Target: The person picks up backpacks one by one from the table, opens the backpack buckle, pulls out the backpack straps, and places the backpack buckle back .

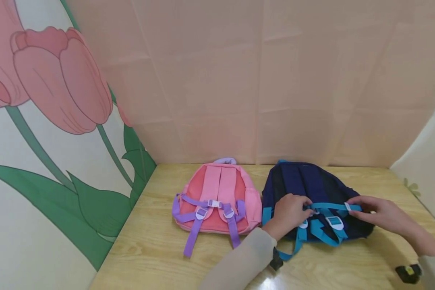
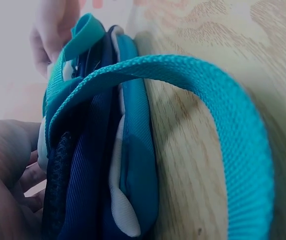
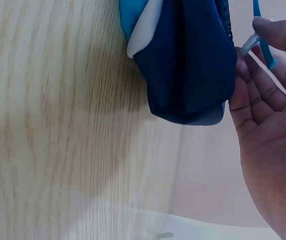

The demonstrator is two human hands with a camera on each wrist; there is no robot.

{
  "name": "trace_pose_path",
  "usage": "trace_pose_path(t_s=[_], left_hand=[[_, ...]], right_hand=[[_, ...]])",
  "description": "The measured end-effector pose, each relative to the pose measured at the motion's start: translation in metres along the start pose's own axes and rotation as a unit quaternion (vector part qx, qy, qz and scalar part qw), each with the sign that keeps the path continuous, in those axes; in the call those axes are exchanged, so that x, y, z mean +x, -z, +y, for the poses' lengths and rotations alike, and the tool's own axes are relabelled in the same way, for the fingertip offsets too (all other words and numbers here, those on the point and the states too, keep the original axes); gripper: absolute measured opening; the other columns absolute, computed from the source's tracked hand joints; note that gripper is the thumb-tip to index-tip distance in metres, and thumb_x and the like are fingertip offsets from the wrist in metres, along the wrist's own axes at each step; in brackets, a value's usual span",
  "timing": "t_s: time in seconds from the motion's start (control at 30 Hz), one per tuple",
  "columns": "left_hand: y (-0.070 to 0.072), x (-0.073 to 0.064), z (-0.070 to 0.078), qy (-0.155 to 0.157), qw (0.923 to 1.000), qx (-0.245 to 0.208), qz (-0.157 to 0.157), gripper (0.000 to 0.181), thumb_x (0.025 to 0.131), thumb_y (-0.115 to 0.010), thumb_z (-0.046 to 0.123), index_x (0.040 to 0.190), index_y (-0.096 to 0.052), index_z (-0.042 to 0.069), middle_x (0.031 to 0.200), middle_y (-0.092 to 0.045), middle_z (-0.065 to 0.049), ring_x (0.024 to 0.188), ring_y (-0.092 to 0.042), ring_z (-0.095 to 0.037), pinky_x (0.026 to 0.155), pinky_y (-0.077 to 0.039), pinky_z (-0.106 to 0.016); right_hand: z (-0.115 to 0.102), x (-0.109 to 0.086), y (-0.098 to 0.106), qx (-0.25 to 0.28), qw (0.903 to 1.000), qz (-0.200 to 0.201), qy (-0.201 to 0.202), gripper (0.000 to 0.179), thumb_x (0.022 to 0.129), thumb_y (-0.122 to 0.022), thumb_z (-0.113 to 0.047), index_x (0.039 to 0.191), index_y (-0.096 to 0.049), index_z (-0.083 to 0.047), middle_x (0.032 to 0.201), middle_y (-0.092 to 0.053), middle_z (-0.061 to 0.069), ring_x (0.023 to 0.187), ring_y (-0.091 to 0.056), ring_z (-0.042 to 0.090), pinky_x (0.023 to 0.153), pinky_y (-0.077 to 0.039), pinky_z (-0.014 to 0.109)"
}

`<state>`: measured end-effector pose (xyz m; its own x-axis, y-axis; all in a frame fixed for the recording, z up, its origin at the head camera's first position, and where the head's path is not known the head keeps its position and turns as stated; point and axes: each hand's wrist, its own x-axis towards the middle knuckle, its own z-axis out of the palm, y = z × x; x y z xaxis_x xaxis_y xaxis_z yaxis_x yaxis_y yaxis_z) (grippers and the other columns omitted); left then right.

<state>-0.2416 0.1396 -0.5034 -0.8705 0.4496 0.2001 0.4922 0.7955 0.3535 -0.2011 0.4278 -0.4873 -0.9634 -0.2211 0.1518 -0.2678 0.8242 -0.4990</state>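
Note:
A navy backpack (image 1: 304, 175) lies with its strap side up on the wooden table, right of centre in the head view. Across it runs a teal chest strap (image 1: 331, 206). My left hand (image 1: 289, 211) pinches the strap's left end, where a white clip partly shows under the fingers. At the other end, my right hand (image 1: 382, 213) pinches the strap beside a white plastic slider (image 1: 347, 206). In the right wrist view the slider (image 3: 250, 44) sits between thumb and fingers. A loose teal strap (image 2: 248, 145) arches over the table in the left wrist view.
A pink backpack (image 1: 221, 177) with purple straps lies just left of the navy one, close against it. Behind both rises a pinkish cloth backdrop (image 1: 210, 80). A tulip-printed panel (image 1: 61, 80) borders the table's left side, and a pale panel (image 1: 431, 161) the right.

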Motion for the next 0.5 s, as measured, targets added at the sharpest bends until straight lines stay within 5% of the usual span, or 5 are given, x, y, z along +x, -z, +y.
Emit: trace_pose_path(t_s=[0.5], left_hand=[[0.0020, 0.0008, 0.0028, -0.022, 0.9995, 0.023, -0.002, 0.019, 0.092, -0.072, 0.048, 0.111, -0.074, 0.044, 0.099, -0.068, 0.027, 0.084, -0.051, 0.003, 0.066, -0.040, -0.015]], right_hand=[[0.0057, 0.0026, 0.0006, -0.028, 0.9982, 0.020, 0.050, 0.023, 0.084, -0.083, -0.020, 0.105, -0.073, -0.016, 0.089, -0.063, -0.013, 0.075, -0.051, -0.004, 0.062, -0.046, 0.024]])
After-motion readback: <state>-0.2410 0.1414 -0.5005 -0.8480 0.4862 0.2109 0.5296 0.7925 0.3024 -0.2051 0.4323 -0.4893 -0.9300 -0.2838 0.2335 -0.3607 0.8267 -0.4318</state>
